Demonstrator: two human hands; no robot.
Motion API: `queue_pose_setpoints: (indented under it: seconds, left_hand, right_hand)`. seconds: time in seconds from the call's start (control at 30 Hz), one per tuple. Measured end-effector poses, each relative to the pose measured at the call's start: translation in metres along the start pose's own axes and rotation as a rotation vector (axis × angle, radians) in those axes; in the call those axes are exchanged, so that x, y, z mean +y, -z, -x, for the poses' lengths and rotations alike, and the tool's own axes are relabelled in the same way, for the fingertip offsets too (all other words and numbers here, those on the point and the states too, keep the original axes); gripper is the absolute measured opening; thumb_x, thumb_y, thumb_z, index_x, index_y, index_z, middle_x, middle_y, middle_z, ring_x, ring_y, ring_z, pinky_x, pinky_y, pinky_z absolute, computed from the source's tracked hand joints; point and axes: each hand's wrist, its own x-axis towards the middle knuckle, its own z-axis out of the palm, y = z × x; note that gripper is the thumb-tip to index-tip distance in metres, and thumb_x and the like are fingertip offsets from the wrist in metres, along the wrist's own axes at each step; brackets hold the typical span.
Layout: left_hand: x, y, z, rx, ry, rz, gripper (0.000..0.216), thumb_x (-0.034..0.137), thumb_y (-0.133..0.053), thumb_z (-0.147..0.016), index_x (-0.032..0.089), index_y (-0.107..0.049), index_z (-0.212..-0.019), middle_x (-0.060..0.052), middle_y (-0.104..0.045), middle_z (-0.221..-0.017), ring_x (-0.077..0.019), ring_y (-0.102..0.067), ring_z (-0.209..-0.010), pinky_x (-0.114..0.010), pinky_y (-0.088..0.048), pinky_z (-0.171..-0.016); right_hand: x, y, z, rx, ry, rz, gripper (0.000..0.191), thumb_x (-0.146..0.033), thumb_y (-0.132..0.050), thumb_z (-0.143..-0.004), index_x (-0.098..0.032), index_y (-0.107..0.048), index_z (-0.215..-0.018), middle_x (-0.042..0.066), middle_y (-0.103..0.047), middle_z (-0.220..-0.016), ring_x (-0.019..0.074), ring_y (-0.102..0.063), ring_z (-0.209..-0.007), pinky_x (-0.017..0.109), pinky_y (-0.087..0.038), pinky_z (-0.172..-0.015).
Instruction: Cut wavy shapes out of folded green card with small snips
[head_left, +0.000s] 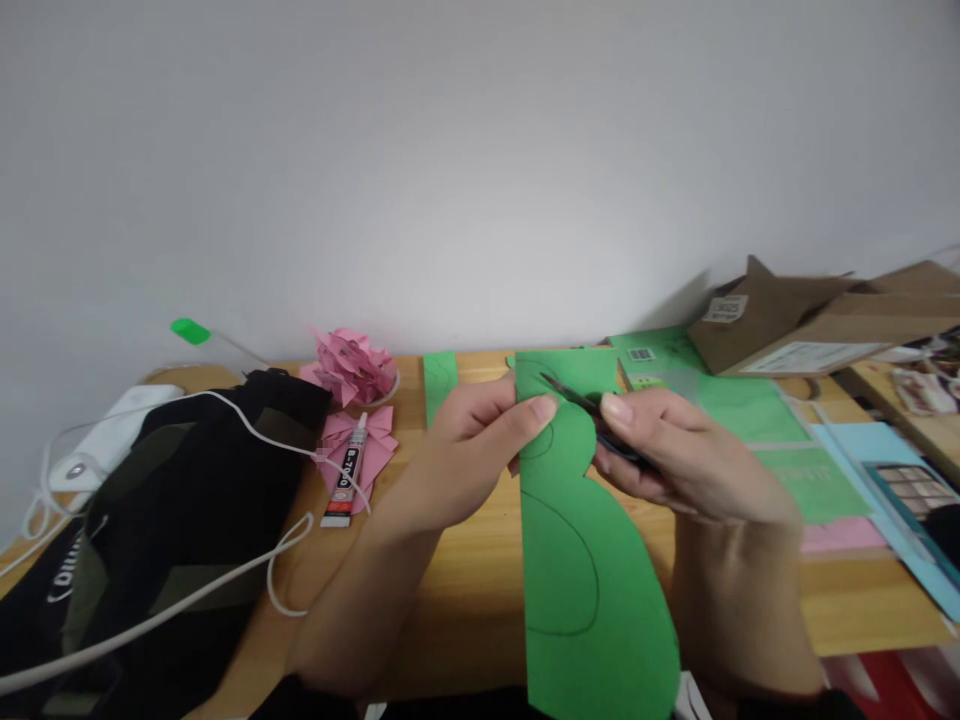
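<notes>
A green paper sheet [600, 570] with curved pencil lines and a wavy cut right edge hangs upright in front of me. My left hand [495, 430] pinches its upper left part between thumb and fingers. My right hand [667, 450] is closed around dark scissors [574, 393], whose blades lie across the upper part of the paper, pointing up and left. Most of the scissor handles are hidden by my fingers. Behind the sheet, a smaller green paper piece [440, 382] lies on the wooden table [465, 590].
To the left are a pink paper flower [352, 365], a glue tube [346, 475] on folded pink paper, a black bag [202, 510], white cables and a white power strip [124, 425]. Packs of green paper [810, 480] and a cardboard box [810, 315] stand at the right, near the wall.
</notes>
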Motion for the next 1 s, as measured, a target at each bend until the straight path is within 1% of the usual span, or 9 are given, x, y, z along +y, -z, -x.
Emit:
queue_pose_setpoints:
  seconds: [0.2, 0.33, 0.5, 0.67, 0.8, 0.87, 1.0]
  left_hand:
    - [-0.001, 0.002, 0.000, -0.007, 0.021, 0.030, 0.033, 0.036, -0.058, -0.089, 0.016, -0.055, -0.063, 0.002, -0.047, -0.060, -0.0101, -0.043, -0.056, -0.025, -0.035, -0.054]
    - [0.000, 0.004, 0.000, -0.047, 0.017, 0.002, 0.036, 0.036, -0.057, -0.090, 0.016, -0.053, -0.061, 0.001, -0.046, -0.063, -0.0108, -0.044, -0.058, -0.027, -0.035, -0.056]
    - [0.000, 0.004, 0.000, -0.043, 0.035, 0.023, 0.036, 0.037, -0.057, -0.090, 0.016, -0.052, -0.061, 0.002, -0.045, -0.061, -0.0106, -0.042, -0.057, -0.027, -0.033, -0.055]
    - [0.002, 0.002, -0.001, -0.059, 0.023, 0.015, 0.033, 0.034, -0.057, -0.090, 0.016, -0.056, -0.062, 0.002, -0.046, -0.060, -0.0103, -0.041, -0.055, -0.026, -0.032, -0.052]
    - [0.002, 0.001, -0.001, -0.066, 0.003, -0.012, 0.036, 0.033, -0.056, -0.091, 0.017, -0.054, -0.059, 0.003, -0.045, -0.058, -0.0101, -0.041, -0.054, -0.026, -0.032, -0.051]
    - [0.001, 0.001, -0.001, -0.052, 0.009, -0.027, 0.036, 0.034, -0.057, -0.091, 0.018, -0.056, -0.059, 0.002, -0.047, -0.059, -0.0112, -0.043, -0.055, -0.027, -0.034, -0.053]
    - [-0.001, 0.000, -0.002, -0.058, 0.023, 0.026, 0.035, 0.040, -0.057, -0.091, 0.017, -0.061, -0.065, -0.002, -0.057, -0.064, -0.0133, -0.048, -0.060, -0.028, -0.038, -0.057]
  right_hand:
    - [0.000, 0.001, 0.000, -0.001, 0.038, 0.040, 0.054, -0.051, -0.050, -0.097, -0.019, -0.047, -0.054, -0.009, -0.030, -0.037, 0.0055, -0.021, -0.036, 0.023, -0.015, -0.034]
    - [-0.001, 0.001, 0.002, -0.014, 0.059, 0.064, 0.054, -0.050, -0.050, -0.098, -0.019, -0.045, -0.054, -0.009, -0.031, -0.037, 0.0059, -0.023, -0.036, 0.023, -0.018, -0.036]
    - [0.001, 0.002, 0.004, -0.014, 0.054, 0.079, 0.052, -0.050, -0.049, -0.098, -0.020, -0.044, -0.056, -0.010, -0.031, -0.037, 0.0061, -0.023, -0.036, 0.025, -0.019, -0.038]
    - [-0.005, 0.005, 0.003, -0.036, 0.052, 0.119, 0.051, -0.050, -0.050, -0.098, -0.020, -0.048, -0.056, -0.009, -0.032, -0.036, 0.0071, -0.023, -0.036, 0.026, -0.019, -0.039]
    - [-0.009, 0.008, 0.005, -0.054, 0.022, 0.137, 0.048, -0.050, -0.051, -0.097, -0.018, -0.057, -0.062, -0.010, -0.033, -0.034, 0.0072, -0.022, -0.035, 0.026, -0.019, -0.038]
    - [-0.008, 0.009, 0.005, -0.055, 0.018, 0.119, 0.048, -0.050, -0.050, -0.097, -0.018, -0.057, -0.063, -0.010, -0.032, -0.035, 0.0068, -0.021, -0.034, 0.026, -0.019, -0.038]
    - [-0.003, 0.006, 0.003, -0.040, 0.029, 0.057, 0.052, -0.054, -0.047, -0.097, -0.019, -0.050, -0.059, -0.010, -0.032, -0.037, 0.0059, -0.020, -0.033, 0.025, -0.017, -0.036]
